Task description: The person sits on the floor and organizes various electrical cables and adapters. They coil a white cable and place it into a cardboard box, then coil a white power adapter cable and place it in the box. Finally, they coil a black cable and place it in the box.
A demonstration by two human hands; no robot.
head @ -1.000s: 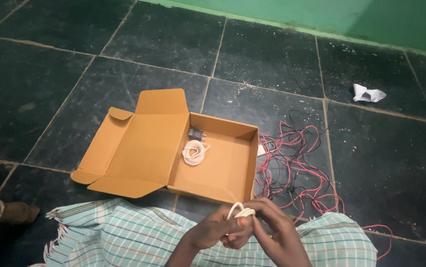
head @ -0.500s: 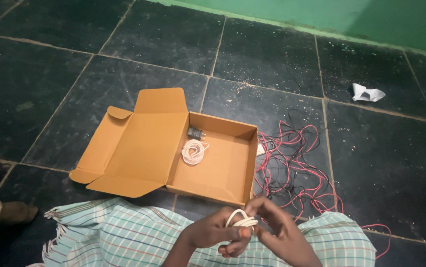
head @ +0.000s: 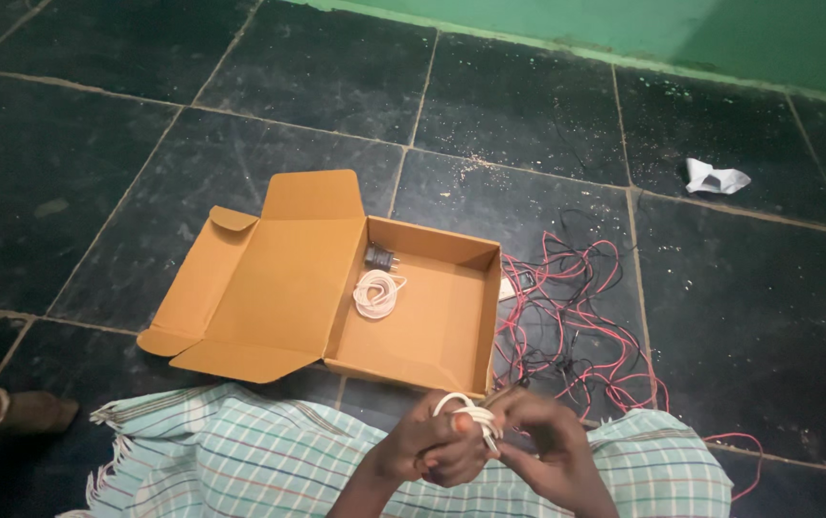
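My left hand (head: 429,445) and my right hand (head: 544,448) are together at the bottom of the view, both gripping a small coil of white cable (head: 467,414) looped around the fingers. Just beyond them an open brown cardboard box (head: 432,331) lies on the dark tiled floor. Inside it sit another coiled white cable (head: 377,292) and a small dark plug adapter (head: 379,256) in the far left corner. The box lid (head: 274,273) is folded flat to the left.
A tangle of red and black wires (head: 576,326) sprawls right of the box. A crumpled white paper (head: 715,176) lies far right near the green wall. Checked cloth (head: 240,460) covers my lap. A foot (head: 0,411) shows at the left edge.
My hands have shifted slightly lower and right while working the white cable coil; the loop sits tighter around my fingers. The box and wires have not moved.
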